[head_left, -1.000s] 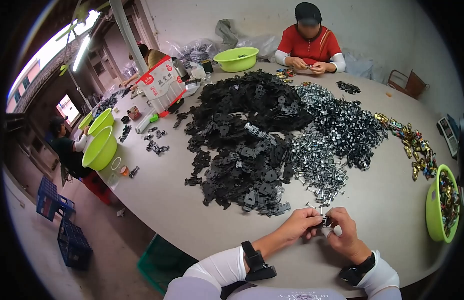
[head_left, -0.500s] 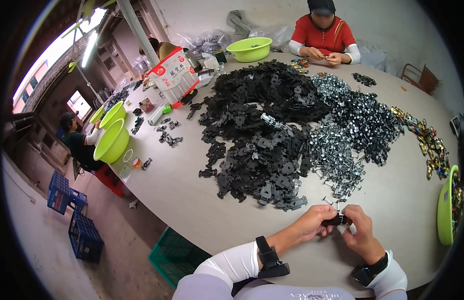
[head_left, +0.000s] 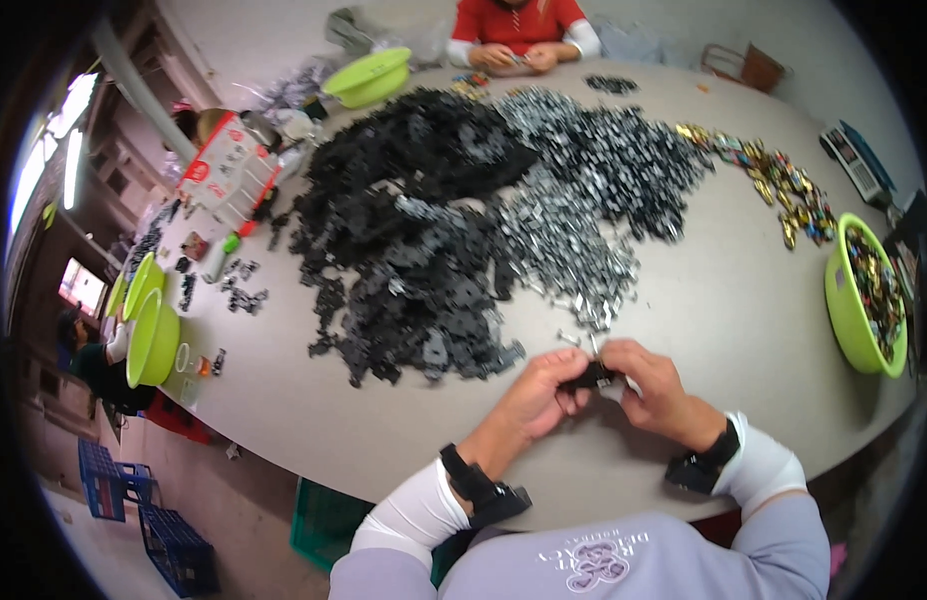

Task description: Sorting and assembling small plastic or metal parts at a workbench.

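Note:
My left hand (head_left: 544, 396) grips a small black plastic part (head_left: 586, 378) near the table's front edge, thumb and fingers closed around it. At the part's right end my right hand (head_left: 654, 386) is pinched together, its fingertips at a thin silver metal pin (head_left: 595, 346) that sticks up there. The fingers partly hide how pin and part meet. Beyond my hands lies a large heap of flat black plastic parts (head_left: 409, 305). To its right spreads a pile of silver, nail-like pins (head_left: 569, 245), with darker ones (head_left: 649, 160) behind.
At the right stands a green basin (head_left: 840, 300) of colourful small pieces, with a scale (head_left: 859, 165) behind. Gold and coloured pieces (head_left: 774, 180) trail across the table (head_left: 724, 300). A person in red (head_left: 519, 25) works opposite. Green basins (head_left: 154, 340) and a red-white bag (head_left: 232, 172) are left.
The view has swung to the right and down, so the table's contents appear farther left and higher. Both hands stay together at the black part; the basin and scale now show more fully.

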Motion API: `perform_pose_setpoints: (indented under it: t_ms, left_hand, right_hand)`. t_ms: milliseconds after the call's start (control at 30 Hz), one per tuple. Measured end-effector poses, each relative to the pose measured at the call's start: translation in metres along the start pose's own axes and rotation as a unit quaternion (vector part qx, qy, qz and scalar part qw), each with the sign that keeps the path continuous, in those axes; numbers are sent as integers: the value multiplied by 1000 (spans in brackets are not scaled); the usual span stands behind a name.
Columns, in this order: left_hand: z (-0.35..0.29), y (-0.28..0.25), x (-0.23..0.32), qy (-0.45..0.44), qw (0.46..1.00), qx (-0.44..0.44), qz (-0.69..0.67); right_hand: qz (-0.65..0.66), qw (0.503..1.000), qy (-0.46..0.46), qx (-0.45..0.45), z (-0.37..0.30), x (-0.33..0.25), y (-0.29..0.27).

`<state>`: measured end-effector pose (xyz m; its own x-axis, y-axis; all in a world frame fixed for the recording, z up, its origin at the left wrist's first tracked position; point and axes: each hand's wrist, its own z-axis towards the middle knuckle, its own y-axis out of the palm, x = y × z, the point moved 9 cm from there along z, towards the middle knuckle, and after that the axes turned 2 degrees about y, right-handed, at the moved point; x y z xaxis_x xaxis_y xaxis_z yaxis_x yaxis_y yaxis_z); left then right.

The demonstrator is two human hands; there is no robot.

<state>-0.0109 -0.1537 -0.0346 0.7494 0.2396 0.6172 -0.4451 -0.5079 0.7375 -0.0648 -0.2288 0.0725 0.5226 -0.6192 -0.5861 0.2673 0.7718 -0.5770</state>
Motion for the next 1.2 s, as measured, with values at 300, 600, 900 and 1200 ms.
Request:
perform_pose_setpoints:
  t_ms: [300,600,900,1200]
  left_hand:
    - [-2,2,7,10,998,4,56]
    - [-2,-19,20,29,993,80,85]
    - [-2,-10,12,11,990,69,122]
    - [-5,-5,13,22,989,64,128]
  right_hand:
    - [6,1000,23,-7,-6,5,5]
    - [-24,977,64,200,46,49,-108]
    - [-208,970,118,52,62,170,-71]
    - [-227,960,163,8,41,151,-78]
